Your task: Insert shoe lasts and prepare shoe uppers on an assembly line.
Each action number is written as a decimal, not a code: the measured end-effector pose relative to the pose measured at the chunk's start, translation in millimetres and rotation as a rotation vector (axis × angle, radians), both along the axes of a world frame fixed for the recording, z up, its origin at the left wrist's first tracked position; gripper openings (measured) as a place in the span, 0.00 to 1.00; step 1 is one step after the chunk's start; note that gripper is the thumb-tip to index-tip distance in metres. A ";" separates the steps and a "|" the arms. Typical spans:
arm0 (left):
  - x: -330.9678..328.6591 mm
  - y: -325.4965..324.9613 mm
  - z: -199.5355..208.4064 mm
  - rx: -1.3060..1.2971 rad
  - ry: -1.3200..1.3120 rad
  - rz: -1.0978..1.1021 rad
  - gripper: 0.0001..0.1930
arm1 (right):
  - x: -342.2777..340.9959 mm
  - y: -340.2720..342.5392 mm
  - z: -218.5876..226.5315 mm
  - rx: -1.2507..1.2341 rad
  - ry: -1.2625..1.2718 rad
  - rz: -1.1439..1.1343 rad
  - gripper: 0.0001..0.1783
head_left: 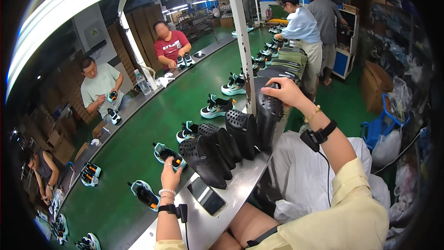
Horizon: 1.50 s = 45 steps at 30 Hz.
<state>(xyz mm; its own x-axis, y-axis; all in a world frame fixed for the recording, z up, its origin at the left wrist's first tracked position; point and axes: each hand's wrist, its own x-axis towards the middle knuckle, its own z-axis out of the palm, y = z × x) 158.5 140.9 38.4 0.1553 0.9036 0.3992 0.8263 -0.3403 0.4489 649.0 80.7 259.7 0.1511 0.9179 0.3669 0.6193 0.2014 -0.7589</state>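
My left hand (170, 176) grips the edge of a black and mint sneaker (163, 151) with an orange patch inside, resting on the green conveyor belt (125, 153). A second matching sneaker (144, 195) lies just left of that wrist. Farther right, my right hand (287, 93) is closed over the top of a black shoe-shaped piece (268, 115) dotted with round holes, standing tilted at the end of a row. Several similar black pieces (203, 157) lean together along the metal ledge (187, 220). Their exact kind I cannot make out.
A smartphone (206, 196) lies on the ledge in front of me. A white post (241, 37) rises beside the row. More sneakers (217, 106) line the belt, and stacked green and grey flat pieces (289, 65) lie farther along. Co-workers stand or sit around; white bags (300, 171) hang at right.
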 end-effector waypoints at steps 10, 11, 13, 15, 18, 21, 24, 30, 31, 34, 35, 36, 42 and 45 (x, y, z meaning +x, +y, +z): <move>-51.7 -46.2 15.8 -0.051 0.232 0.227 0.14 | -161.5 -65.9 33.0 0.275 0.025 0.409 0.23; -62.4 -59.0 16.6 -0.065 0.258 0.235 0.14 | -179.8 -68.5 31.0 0.305 0.057 0.444 0.22; -52.4 -99.9 45.8 -0.128 0.128 0.252 0.19 | -216.4 -76.7 27.2 0.315 -0.029 0.433 0.22; -40.9 -134.0 68.2 0.338 -0.270 0.077 0.26 | -257.8 -78.1 13.8 0.307 -0.050 0.449 0.22; -3.6 -201.4 102.0 0.476 -0.524 -0.092 0.33 | -318.9 -75.2 -17.3 0.278 -0.227 0.365 0.23; 5.1 -224.7 115.4 0.496 -0.299 -0.031 0.39 | -374.4 -74.8 -40.9 0.168 -0.268 0.385 0.24; -23.3 -218.6 91.0 0.532 -0.168 0.094 0.39 | -391.8 -74.5 -56.7 0.121 -0.226 0.416 0.24; -81.8 -235.0 86.1 0.040 -1.017 -0.175 0.25 | -385.5 -79.0 -51.7 -0.135 -0.537 0.555 0.28; -84.2 -236.3 90.6 -0.028 -1.164 -0.249 0.23 | -378.0 -77.8 -56.0 0.036 -0.484 0.651 0.29; -95.4 -234.3 88.8 -0.230 -1.288 -0.353 0.20 | -368.7 -80.3 -50.7 -0.088 -0.352 0.874 0.30; -95.6 -232.1 87.9 -0.247 -1.330 -0.369 0.20 | -367.8 -81.5 -48.7 -0.376 -0.246 0.994 0.31; -96.7 -227.7 87.2 -0.272 -1.352 -0.383 0.21 | -369.4 -80.2 -55.5 -0.364 -0.109 1.037 0.30; -95.3 -188.5 79.5 -0.278 -1.336 -0.487 0.24 | -359.3 -64.8 -71.0 -0.443 0.132 0.980 0.23; -92.7 -162.7 64.5 -0.165 -1.512 -0.168 0.15 | -367.9 -56.8 -73.1 -0.444 0.158 0.734 0.20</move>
<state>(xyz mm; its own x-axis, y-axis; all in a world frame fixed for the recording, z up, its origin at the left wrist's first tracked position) 65.8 -21.8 103.0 -0.1898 0.9665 0.1728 -0.4676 -0.2438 0.8496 281.1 23.9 186.6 -0.5156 0.8565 -0.0236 0.3301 0.1731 -0.9279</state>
